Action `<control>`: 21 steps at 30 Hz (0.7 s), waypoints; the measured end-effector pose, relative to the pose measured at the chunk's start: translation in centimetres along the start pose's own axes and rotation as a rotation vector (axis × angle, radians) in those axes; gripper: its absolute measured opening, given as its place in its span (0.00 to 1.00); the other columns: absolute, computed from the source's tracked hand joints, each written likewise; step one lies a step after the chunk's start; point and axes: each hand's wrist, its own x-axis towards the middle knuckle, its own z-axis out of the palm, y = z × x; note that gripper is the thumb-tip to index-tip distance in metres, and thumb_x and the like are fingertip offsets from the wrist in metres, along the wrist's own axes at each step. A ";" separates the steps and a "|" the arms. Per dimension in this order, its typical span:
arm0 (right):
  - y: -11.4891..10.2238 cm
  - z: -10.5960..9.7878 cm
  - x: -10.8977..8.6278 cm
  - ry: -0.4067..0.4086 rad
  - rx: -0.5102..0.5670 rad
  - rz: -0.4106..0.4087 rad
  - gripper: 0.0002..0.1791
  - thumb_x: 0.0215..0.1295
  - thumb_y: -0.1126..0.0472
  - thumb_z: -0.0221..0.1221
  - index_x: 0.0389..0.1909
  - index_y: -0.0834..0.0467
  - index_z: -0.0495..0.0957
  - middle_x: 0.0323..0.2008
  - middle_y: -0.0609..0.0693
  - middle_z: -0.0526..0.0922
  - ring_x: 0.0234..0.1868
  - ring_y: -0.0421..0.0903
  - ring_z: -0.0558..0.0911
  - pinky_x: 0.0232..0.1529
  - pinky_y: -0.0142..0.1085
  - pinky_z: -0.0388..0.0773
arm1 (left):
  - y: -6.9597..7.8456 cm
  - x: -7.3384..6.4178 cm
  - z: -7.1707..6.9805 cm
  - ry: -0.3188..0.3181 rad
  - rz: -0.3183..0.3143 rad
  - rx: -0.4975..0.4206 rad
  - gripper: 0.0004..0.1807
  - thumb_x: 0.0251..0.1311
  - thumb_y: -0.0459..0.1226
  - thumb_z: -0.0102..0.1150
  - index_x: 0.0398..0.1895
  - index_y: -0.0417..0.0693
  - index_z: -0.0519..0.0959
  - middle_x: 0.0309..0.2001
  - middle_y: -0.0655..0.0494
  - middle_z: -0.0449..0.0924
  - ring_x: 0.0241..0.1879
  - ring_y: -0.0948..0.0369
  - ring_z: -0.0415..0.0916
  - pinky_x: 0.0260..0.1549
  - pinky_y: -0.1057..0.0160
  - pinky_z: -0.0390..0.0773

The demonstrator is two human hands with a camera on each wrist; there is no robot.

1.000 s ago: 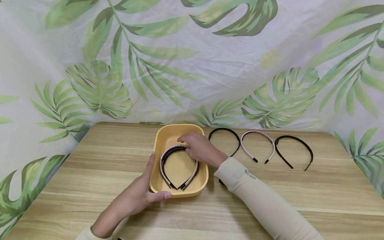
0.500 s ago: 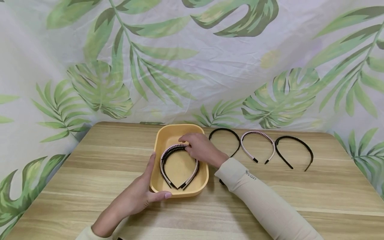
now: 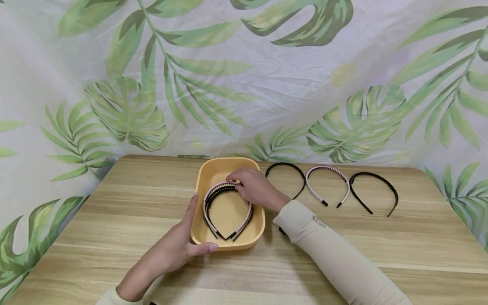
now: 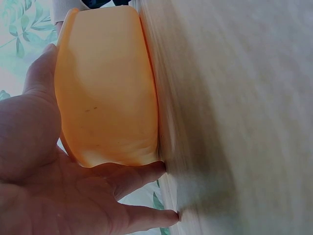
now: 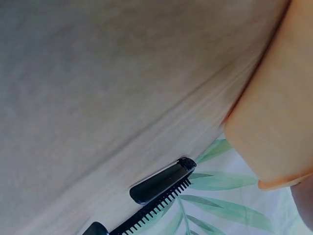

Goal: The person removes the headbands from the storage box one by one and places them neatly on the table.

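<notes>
In the head view, a yellow tub [image 3: 261, 228] stands on the table and holds several toothed headbands [image 3: 244, 226], pink and black, nested together. My left hand [image 3: 173, 250] rests against its near left corner, thumb on the front wall, fingers along the left side. In the left wrist view those fingers [image 4: 142, 178] lie straight beside the wall. My right hand [image 3: 255, 188] reaches over the right rim and pinches the top arc of a pink headband [image 3: 219, 184]; its fingertips are partly hidden. The right wrist view shows the tub's outer wall [image 5: 279, 117], not the grip.
Right of the tub lie a black headband [image 3: 284, 164], partly behind my hand, a pink headband [image 3: 328, 168] and another black headband [image 3: 375, 174]. A dark tip [image 3: 281, 231] shows beside my right sleeve. A leafy cloth [image 3: 213, 84] hangs behind the wooden table [image 3: 126, 212].
The pink arc in my right fingers has shifted slightly away from the black arcs, toward the tub's far end. My left hand and the tub have stayed in place.
</notes>
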 end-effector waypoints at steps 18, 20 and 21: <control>-0.1 -0.1 -0.1 0.005 -0.008 0.001 0.18 0.72 0.72 0.58 0.55 0.56 0.87 0.52 0.53 0.89 0.58 0.53 0.84 0.62 0.47 0.79 | 0.0 0.0 0.0 0.001 -0.001 0.011 0.73 0.57 0.52 0.77 0.86 0.50 0.26 0.78 0.26 0.58 0.65 0.47 0.76 0.66 0.40 0.71; -0.1 0.0 -0.1 0.008 -0.004 -0.003 0.17 0.72 0.72 0.58 0.55 0.57 0.88 0.52 0.53 0.89 0.57 0.53 0.84 0.61 0.47 0.79 | 0.0 0.0 0.0 0.000 -0.003 0.011 0.73 0.57 0.52 0.77 0.86 0.50 0.26 0.78 0.26 0.58 0.65 0.47 0.76 0.66 0.40 0.71; 0.0 0.0 -0.1 0.011 -0.002 -0.004 0.17 0.72 0.72 0.58 0.55 0.57 0.88 0.51 0.53 0.89 0.56 0.53 0.84 0.60 0.46 0.80 | 0.0 0.0 0.0 -0.001 -0.005 0.009 0.73 0.57 0.52 0.77 0.86 0.50 0.26 0.78 0.26 0.57 0.65 0.47 0.76 0.66 0.40 0.71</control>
